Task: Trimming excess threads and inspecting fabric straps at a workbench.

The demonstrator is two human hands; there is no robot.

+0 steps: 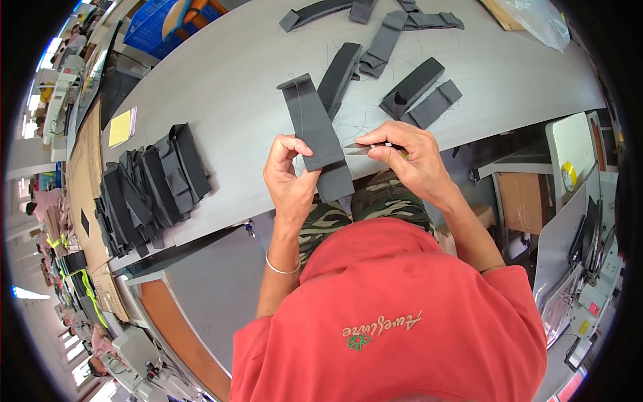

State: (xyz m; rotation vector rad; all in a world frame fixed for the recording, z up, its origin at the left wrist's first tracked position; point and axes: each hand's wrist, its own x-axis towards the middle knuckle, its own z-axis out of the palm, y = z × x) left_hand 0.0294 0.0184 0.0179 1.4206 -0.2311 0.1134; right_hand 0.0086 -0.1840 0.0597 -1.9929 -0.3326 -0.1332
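**Two hands on one dark fabric strip at the near edge of the bench**

Two hands meet over the near edge of the grey bench [221,87]. Your left hand [289,177] pinches a long dark grey fabric strip [316,134] between thumb and curled fingers, gripping its left side low down. The strip stands up from your lap and leans away over the bench, its top end folded into a small flap.

Your right hand [410,161] is closed around small metal thread snips [362,149], fingers tight on the handles. The pointed tip reaches left and touches the right side of the strip, just beside your left thumb.

Toward the left end of the bench lies a heaped stack of dark strips [151,184], overlapping one another close to the near edge. A yellow notepad [120,127] sits just beyond that stack. Across the far side, more loose dark strips [395,67] lie scattered singly and in pairs, with stray threads around them. A clear plastic bag [539,20] rests at the far right corner.
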